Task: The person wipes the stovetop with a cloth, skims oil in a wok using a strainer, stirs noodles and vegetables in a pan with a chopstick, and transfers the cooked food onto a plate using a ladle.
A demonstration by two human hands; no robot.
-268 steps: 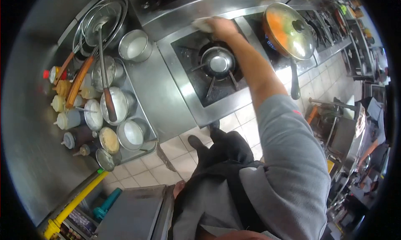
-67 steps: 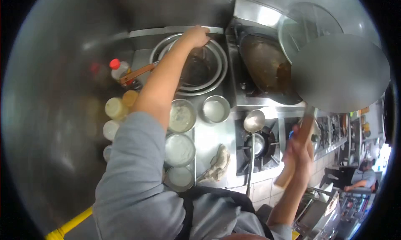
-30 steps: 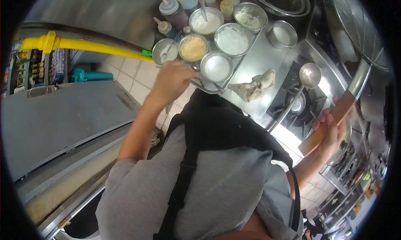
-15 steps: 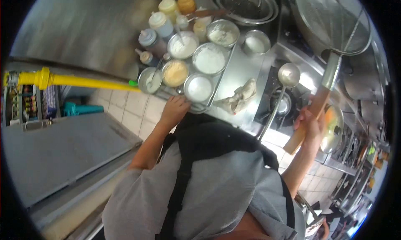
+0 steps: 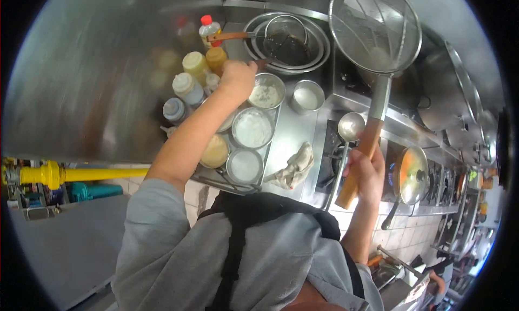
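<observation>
My right hand (image 5: 367,173) is wrapped round the wooden handle of a large mesh strainer (image 5: 376,30), raised on the right. Beside that hand a long metal ladle (image 5: 351,127) lies over the stove. My left hand (image 5: 240,81) is stretched across the seasoning bowls, its fingers closed around the brown handle of a utensil (image 5: 263,63). That handle reaches into a wide metal bowl (image 5: 321,59) at the back; the utensil's head cannot be made out clearly. A small wooden-handled strainer (image 5: 286,32) also rests in this bowl. My left forearm hides some of the seasoning bowls.
Bowls of white powder (image 5: 252,127) and squeeze bottles (image 5: 187,88) stand on the left. A metal cup (image 5: 307,97) and crumpled cloth (image 5: 294,167) lie on the counter. To the right is a lidded pan (image 5: 412,176). A yellow pipe (image 5: 102,174) runs at far left.
My left hand has gone from the tray's near edge up to the brown handle at the back bowl. My right hand still holds the large strainer; the whole view has shifted.
</observation>
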